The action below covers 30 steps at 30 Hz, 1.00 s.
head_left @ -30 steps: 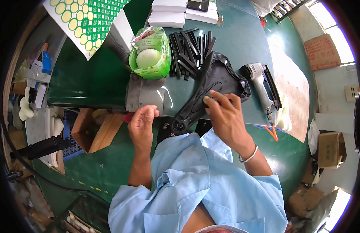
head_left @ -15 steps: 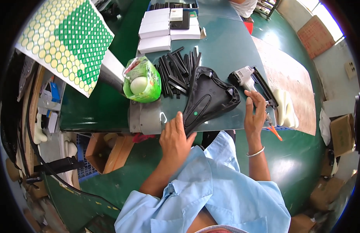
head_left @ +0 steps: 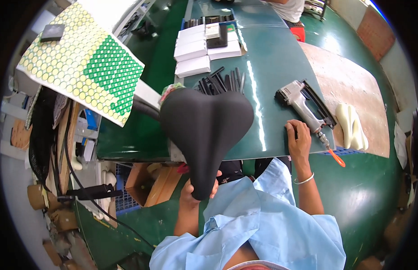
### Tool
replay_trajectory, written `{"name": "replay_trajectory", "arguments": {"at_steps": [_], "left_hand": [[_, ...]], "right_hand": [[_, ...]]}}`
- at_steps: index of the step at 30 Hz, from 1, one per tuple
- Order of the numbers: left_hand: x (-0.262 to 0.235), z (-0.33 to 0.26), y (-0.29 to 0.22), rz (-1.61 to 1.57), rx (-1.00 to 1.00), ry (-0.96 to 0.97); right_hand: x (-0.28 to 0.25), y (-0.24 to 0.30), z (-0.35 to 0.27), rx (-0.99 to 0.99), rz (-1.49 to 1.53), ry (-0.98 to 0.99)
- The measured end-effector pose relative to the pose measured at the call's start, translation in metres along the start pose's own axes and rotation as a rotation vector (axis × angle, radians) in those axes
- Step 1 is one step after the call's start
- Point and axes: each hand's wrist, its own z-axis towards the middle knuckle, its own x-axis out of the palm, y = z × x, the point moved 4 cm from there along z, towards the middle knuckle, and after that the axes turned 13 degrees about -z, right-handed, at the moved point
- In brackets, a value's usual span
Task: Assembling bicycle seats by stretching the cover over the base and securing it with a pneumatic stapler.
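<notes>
A black bicycle saddle point(head_left: 206, 130) is held up over the near edge of the workbench, smooth top side facing me and wide end away. My left hand point(head_left: 188, 195) grips its narrow nose from beneath, so most of the fingers are hidden. At the bench edge on the right, my right hand point(head_left: 300, 140) rests with loosely bent fingers apart and nothing in them. Just beyond it lies a silver and black staple gun point(head_left: 306, 113) with an orange hose. Behind the saddle, a pile of black strips point(head_left: 221, 82) is partly covered.
White boxes point(head_left: 191, 47) stand farther back on the green bench point(head_left: 272, 58). A sheet of round green and yellow stickers point(head_left: 112, 74) hangs at the left. Cream foam pieces point(head_left: 351, 126) lie on a board at the right. A cardboard box point(head_left: 164, 186) sits below. Another person point(head_left: 288, 9) is at the far end.
The saddle has been turned from underside up to top side up and lifted toward me in my left hand. My right hand has lowered to the bench edge. The view has shifted.
</notes>
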Motion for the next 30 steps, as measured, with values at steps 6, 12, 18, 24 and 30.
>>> {"name": "replay_trajectory", "arguments": {"at_steps": [6,12,18,24,30], "left_hand": [[-0.018,-0.055,-0.035,0.140,0.292,-0.129],[-0.038,-0.091,-0.077,0.187,0.409,-0.308],[-0.036,-0.095,-0.104,0.225,0.555,-0.180],[-0.072,-0.079,-0.163,0.567,0.864,-1.001],[-0.086,-0.017,-0.220,1.653,0.765,-1.392]], "right_hand": [[-0.002,-0.001,0.000,0.001,-0.005,0.000],[0.002,-0.002,-0.002,-0.052,-0.027,0.011],[-0.001,0.004,-0.002,-0.058,-0.019,-0.016],[-0.003,0.003,0.000,-0.075,-0.045,-0.009],[-0.001,0.010,0.001,-0.059,-0.049,-0.017]]}}
